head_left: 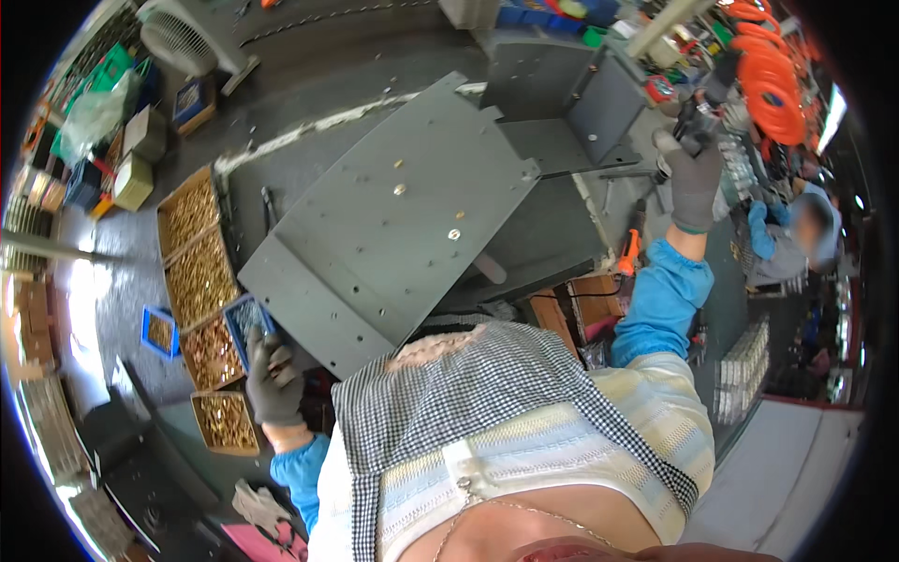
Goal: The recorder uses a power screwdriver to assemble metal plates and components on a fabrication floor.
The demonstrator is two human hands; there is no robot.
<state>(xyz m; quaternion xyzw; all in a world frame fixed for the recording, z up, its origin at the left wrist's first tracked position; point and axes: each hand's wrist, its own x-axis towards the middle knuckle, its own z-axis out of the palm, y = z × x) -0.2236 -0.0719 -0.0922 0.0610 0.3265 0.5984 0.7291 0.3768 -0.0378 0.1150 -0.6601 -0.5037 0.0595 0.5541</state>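
Observation:
My left hand [273,386], in a grey glove, is at the near edge of a small blue bin [245,317] of little metal fasteners. Its fingers are curled in, and what they hold, if anything, is too small to make out. Out to the right, my gloved right hand [691,183] is closed around a dark power tool [695,122] below orange coiled hoses. Between my hands a large grey metal panel [403,215] lies tilted across the bench. Small holes and studs dot it, with a few brass and silver fasteners on its face.
Cardboard trays of brass fasteners [200,281] line the left side. A grey metal bracket box [562,112] stands beyond the panel. An orange-and-black power driver [629,251] lies near my right forearm. Orange coiled hoses [770,80] hang at upper right; a co-worker [796,234] sits beyond.

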